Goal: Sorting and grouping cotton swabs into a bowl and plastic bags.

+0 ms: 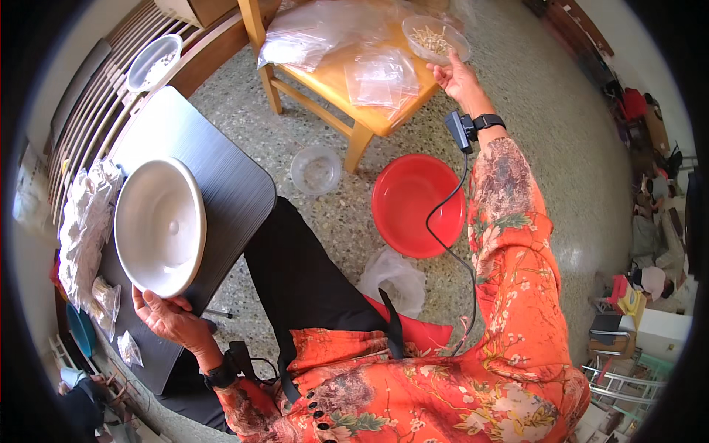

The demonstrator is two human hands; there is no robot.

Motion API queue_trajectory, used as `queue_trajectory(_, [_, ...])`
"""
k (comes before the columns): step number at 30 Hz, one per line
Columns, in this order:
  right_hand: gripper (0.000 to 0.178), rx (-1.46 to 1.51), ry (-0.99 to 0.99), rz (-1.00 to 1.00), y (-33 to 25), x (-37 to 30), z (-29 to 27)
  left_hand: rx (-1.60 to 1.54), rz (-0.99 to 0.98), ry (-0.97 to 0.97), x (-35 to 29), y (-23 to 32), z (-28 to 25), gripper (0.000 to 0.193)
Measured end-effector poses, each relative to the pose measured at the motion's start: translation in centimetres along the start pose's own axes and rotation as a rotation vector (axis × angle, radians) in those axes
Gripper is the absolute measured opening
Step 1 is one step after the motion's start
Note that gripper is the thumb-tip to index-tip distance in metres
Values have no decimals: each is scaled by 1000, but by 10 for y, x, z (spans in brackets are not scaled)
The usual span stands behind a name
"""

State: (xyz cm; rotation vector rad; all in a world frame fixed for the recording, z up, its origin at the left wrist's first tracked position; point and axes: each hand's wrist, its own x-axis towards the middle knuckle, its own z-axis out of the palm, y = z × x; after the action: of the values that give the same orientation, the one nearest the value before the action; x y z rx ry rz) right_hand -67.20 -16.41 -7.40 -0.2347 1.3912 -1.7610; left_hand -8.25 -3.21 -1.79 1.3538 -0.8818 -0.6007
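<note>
At the left, a large off-white bowl (156, 221) is tilted over the dark table, and nothing shows inside it. My left hand (168, 319) grips its near rim, with some fingers hidden under the edge. My right arm reaches far forward to a wooden chair. There my right hand (456, 76) holds the near rim of a clear plastic bowl (418, 50) containing small pale, stick-like pieces (434, 40). Beside that bowl, clear plastic bags (380, 76) lie on the chair seat (427, 92).
Filled small bags (85, 229) are piled on the table (221, 166) along its left edge. On the floor stand a red basin (413, 214) and a clear round tub (315, 170), with a crumpled plastic bag (395, 277) nearer me. Another tub (153, 63) rests on the slatted bench.
</note>
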Motion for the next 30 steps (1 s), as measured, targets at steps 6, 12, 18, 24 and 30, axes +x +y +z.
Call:
queue_trajectory(6, [24, 59, 301, -291, 5, -60, -4, 167, 67, 51, 0, -4, -4, 38])
queue_trajectory(12, [10, 59, -73, -302, 32, -139, 63, -20, 70, -31, 7, -21, -21, 52])
queue_trajectory(18, [20, -19, -492, -21, 41, -260, 155, -134, -29, -98, 18, -28, -14, 54])
queue_trajectory(24, [22, 106, -883, 11, 74, -350, 246, -33, -157, -63, 29, -15, 2, 60])
queue_trajectory(30, [11, 512, -848, 364, 56, -375, 285, -177, -67, -83, 12, 11, -4, 26])
